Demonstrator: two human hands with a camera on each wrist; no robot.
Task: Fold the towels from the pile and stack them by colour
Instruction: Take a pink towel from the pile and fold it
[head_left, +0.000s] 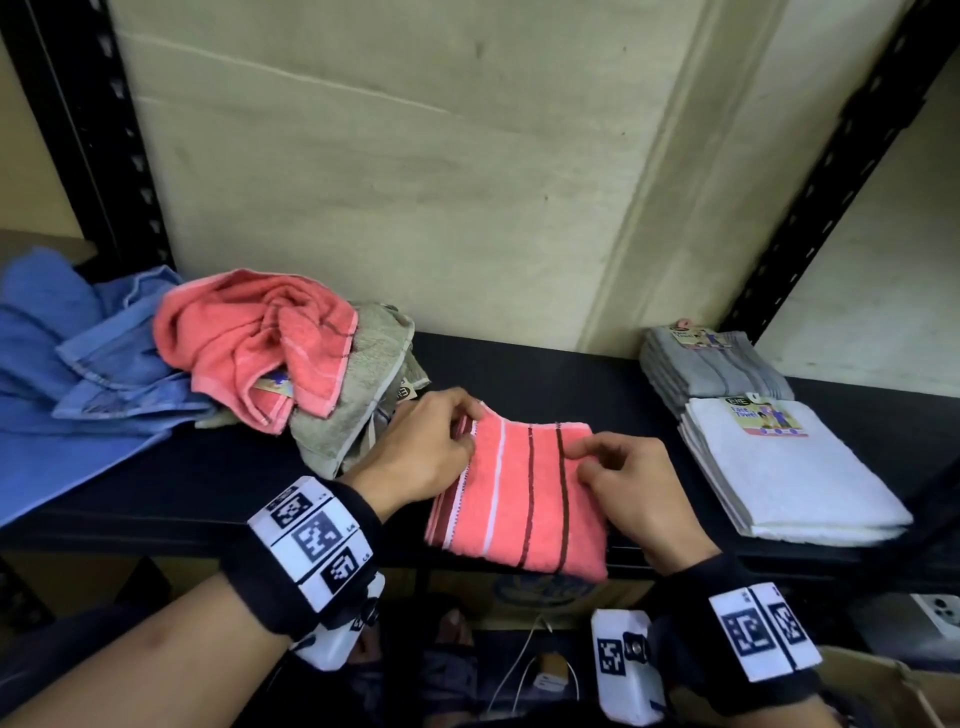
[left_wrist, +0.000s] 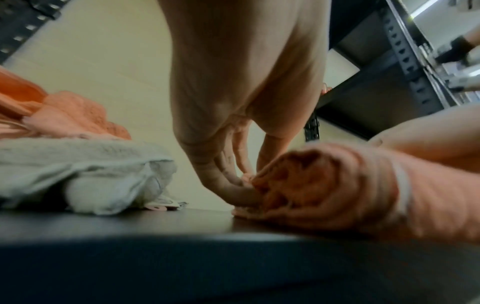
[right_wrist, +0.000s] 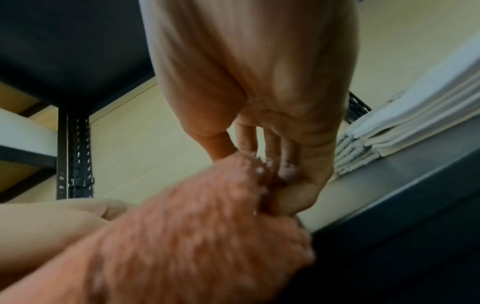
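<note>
A folded coral towel (head_left: 519, 499) with white and dark stripes lies on the black shelf (head_left: 545, 374), its near end over the front edge. My left hand (head_left: 431, 447) pinches its far left corner; the left wrist view shows the fingers (left_wrist: 233, 185) on the folded edge of the coral towel (left_wrist: 337, 191). At the right edge my right hand (head_left: 618, 467) pinches the cloth, the coral towel (right_wrist: 194, 236) caught between thumb and fingers (right_wrist: 272, 164). The unfolded pile at the left holds a crumpled coral towel (head_left: 260, 338), a beige towel (head_left: 358, 395) and blue towels (head_left: 78, 364).
At the right of the shelf stand two folded stacks: grey towels (head_left: 711, 364) behind, white towels (head_left: 784, 467) in front with a paper label. Black rack posts (head_left: 831, 171) rise at both sides and a pale wall (head_left: 415, 182) closes the back. Boxes and cables lie below.
</note>
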